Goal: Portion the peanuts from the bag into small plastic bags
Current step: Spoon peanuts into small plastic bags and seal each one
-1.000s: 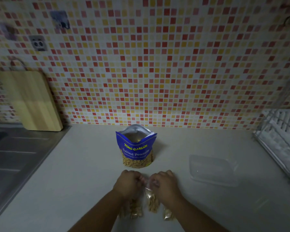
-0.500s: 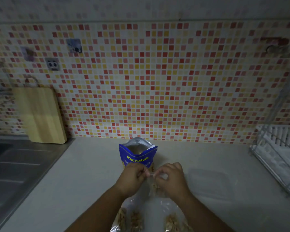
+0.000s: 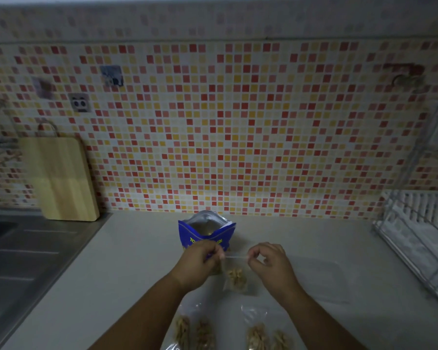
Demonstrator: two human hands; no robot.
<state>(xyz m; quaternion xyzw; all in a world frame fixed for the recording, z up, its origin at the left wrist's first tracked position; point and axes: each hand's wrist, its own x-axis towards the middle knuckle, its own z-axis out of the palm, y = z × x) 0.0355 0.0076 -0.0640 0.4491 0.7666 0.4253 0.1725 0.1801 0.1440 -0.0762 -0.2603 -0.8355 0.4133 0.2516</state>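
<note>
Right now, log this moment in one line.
small bag: holds peanuts | left hand: pinches its top | right hand: pinches its top | peanut bag: open, upright behind | filled bags: lying nearer

Small peanut bag [image 3: 236, 276] pinched between left hand [image 3: 199, 265] and right hand [image 3: 271, 266]

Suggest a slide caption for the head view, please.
Left hand and right hand pinch the top of a small bag of peanuts before the open blue bag; filled bags lie on the counter.

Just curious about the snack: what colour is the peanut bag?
The peanut bag is blue with yellow lettering; head view.
</note>
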